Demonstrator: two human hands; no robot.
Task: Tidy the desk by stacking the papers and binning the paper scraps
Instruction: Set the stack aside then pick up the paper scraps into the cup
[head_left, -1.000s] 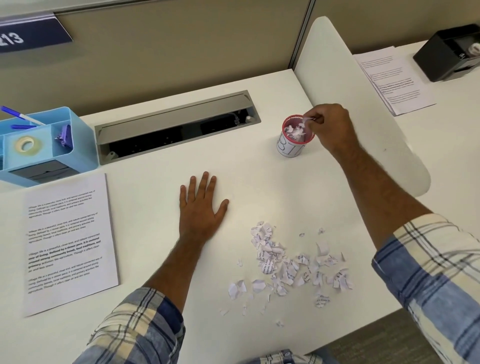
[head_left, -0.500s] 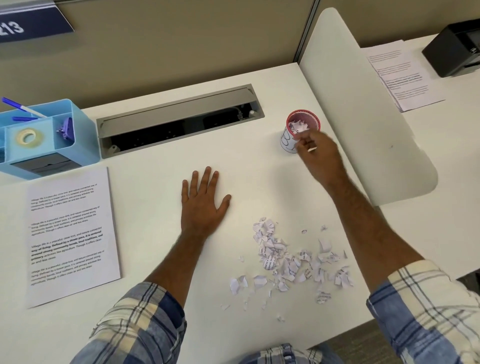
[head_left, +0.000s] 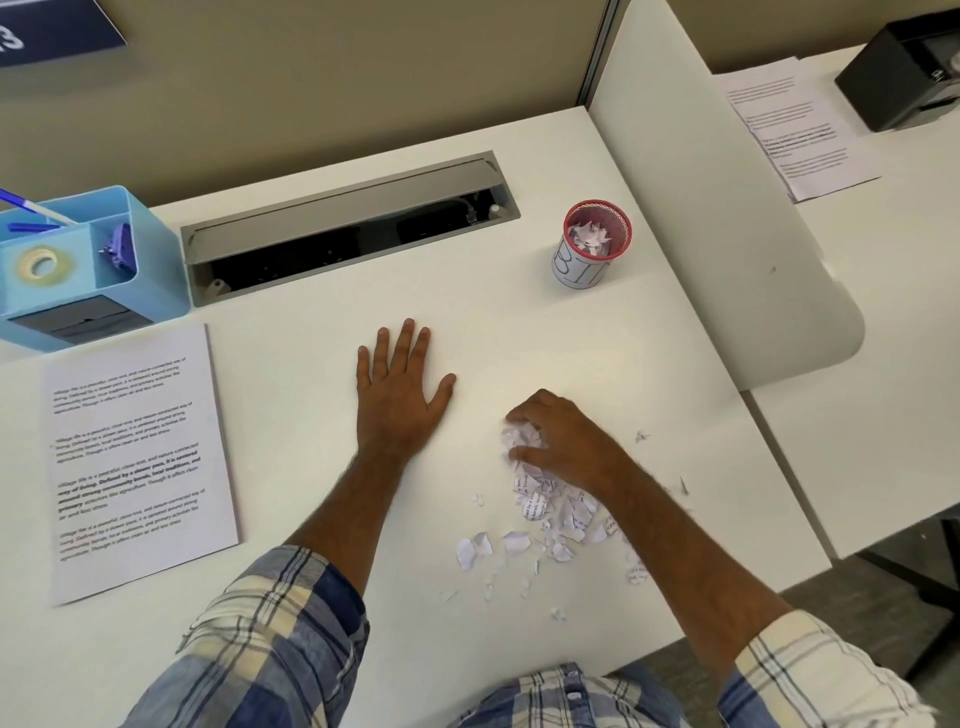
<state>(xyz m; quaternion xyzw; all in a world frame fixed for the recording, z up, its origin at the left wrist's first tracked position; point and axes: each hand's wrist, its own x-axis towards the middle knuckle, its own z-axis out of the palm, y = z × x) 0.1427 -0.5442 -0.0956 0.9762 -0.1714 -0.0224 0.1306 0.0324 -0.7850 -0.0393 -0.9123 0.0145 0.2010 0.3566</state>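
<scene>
A heap of torn paper scraps (head_left: 550, 509) lies on the white desk in front of me, right of centre. My right hand (head_left: 563, 439) sits on the heap's far end, its fingers and thumb curled round a clump of scraps. My left hand (head_left: 400, 395) lies flat on the desk, fingers spread, holding nothing. A small red mesh bin (head_left: 592, 244) with a paper label stands at the back right, with scraps inside. A stack of printed papers (head_left: 137, 460) lies on the desk's left side.
A blue desk organiser (head_left: 83, 265) with tape and pens stands at the back left. An open grey cable tray (head_left: 348, 228) runs along the back. A white divider panel (head_left: 727, 218) borders the right; beyond it lie more printed sheets (head_left: 800, 124) and a black box (head_left: 909, 78).
My right hand has left the bin and come back down to the scrap heap, where it now closes on a clump. My left hand has stayed flat on the desk.
</scene>
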